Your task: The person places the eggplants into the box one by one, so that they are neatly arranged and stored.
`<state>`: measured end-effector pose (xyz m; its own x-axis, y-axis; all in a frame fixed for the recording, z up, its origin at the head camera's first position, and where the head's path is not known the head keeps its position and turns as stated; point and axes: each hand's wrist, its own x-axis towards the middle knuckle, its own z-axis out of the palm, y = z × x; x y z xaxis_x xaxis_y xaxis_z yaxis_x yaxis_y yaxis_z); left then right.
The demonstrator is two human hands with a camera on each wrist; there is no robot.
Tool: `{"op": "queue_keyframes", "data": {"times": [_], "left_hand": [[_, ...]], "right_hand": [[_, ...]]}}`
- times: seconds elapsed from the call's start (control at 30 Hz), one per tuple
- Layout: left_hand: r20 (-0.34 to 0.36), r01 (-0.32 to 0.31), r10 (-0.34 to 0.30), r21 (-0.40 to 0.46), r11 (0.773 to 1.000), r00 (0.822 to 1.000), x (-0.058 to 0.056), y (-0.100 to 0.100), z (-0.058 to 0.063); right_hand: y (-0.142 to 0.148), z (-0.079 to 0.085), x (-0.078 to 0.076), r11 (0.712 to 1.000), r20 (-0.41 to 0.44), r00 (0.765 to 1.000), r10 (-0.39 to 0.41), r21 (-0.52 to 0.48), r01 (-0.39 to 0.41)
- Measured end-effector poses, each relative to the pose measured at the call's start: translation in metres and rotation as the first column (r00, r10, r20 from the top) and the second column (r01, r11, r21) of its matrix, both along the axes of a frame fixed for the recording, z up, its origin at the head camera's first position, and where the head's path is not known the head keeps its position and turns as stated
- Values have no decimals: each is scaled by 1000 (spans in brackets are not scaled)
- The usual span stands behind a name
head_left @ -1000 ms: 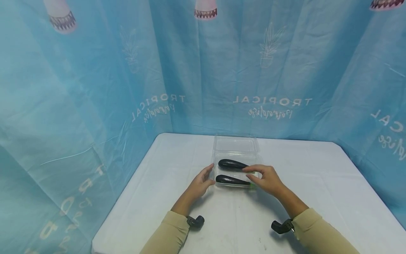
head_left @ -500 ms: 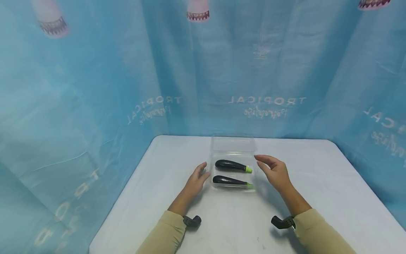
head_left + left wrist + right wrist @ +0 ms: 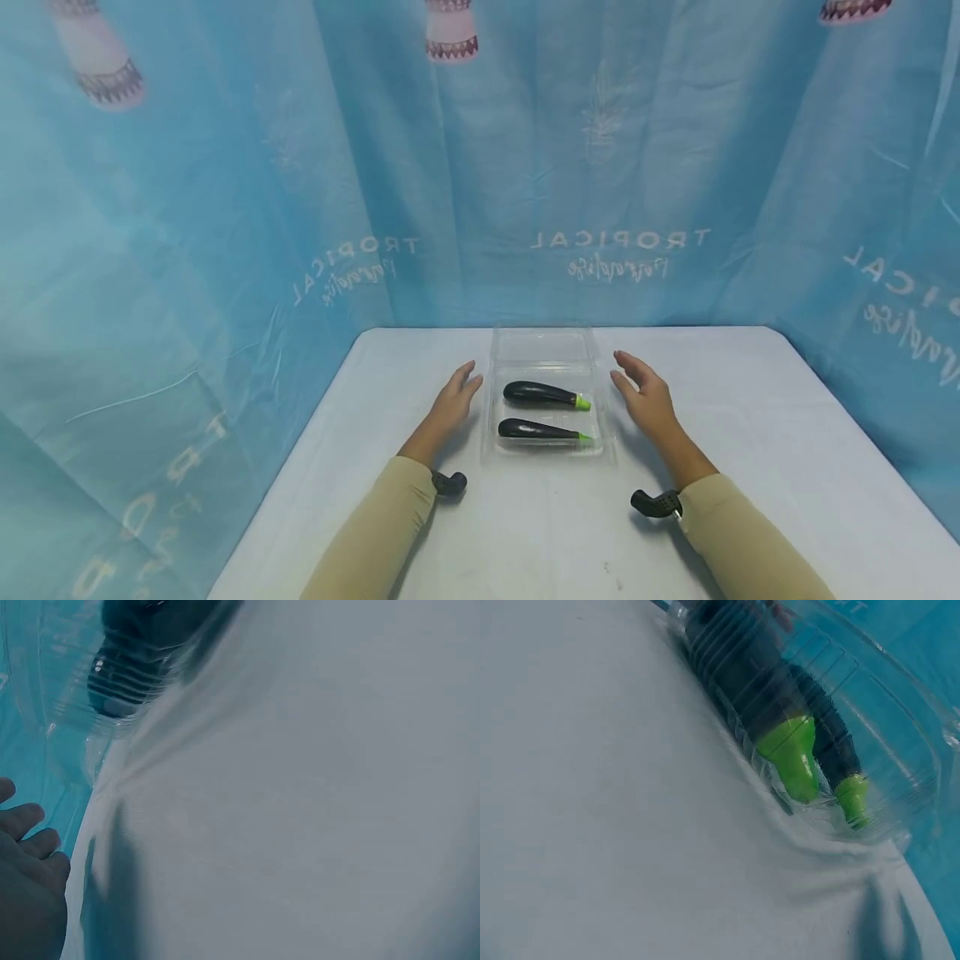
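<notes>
Two dark eggplants with green stem ends lie parallel in a clear plastic clamshell box in the head view. The back eggplant and the front eggplant both point their stems to the right. Raised behind them is the box's clear lid. My left hand hovers beside the box's left side, fingers extended and holding nothing; its fingers show apart from the box in the left wrist view. To the right of the box, my right hand is spread and holds nothing. The right wrist view shows the green stem through the ribbed wall.
A white-covered table bears the box near its far edge. Blue printed curtains hang behind and at the sides. Black wrist cameras sit on both wrists, at the left and the right.
My right hand has let go of the back eggplant and withdrawn right, off the box. My left hand has moved slightly away from the box's left side. Both eggplants stay in the box.
</notes>
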<state>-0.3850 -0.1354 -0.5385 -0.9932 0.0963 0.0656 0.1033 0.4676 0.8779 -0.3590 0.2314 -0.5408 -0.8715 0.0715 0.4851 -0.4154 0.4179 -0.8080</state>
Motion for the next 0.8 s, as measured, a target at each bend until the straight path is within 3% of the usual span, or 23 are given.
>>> {"op": "queue_keyframes", "data": {"times": [0.2, 0.37, 0.5, 0.67, 0.8], "left_hand": [[25, -2, 0, 77, 997, 1000, -25, 14, 9], [20, 26, -29, 157, 987, 999, -39, 30, 7], [25, 31, -37, 195, 980, 999, -43, 39, 0], [7, -8, 7, 214, 977, 1000, -45, 44, -8], [-5, -11, 13, 283, 959, 1000, -45, 47, -9]], "right_hand": [[-5, 1, -27, 998, 167, 986, 23, 59, -33], [-12, 3, -42, 997, 294, 953, 72, 11, -79], [-18, -1, -49, 996, 367, 927, 72, -67, -51], [-24, -8, -51, 992, 441, 894, 77, -127, -23], [-25, -10, -50, 989, 435, 895, 99, -146, -38]]}}
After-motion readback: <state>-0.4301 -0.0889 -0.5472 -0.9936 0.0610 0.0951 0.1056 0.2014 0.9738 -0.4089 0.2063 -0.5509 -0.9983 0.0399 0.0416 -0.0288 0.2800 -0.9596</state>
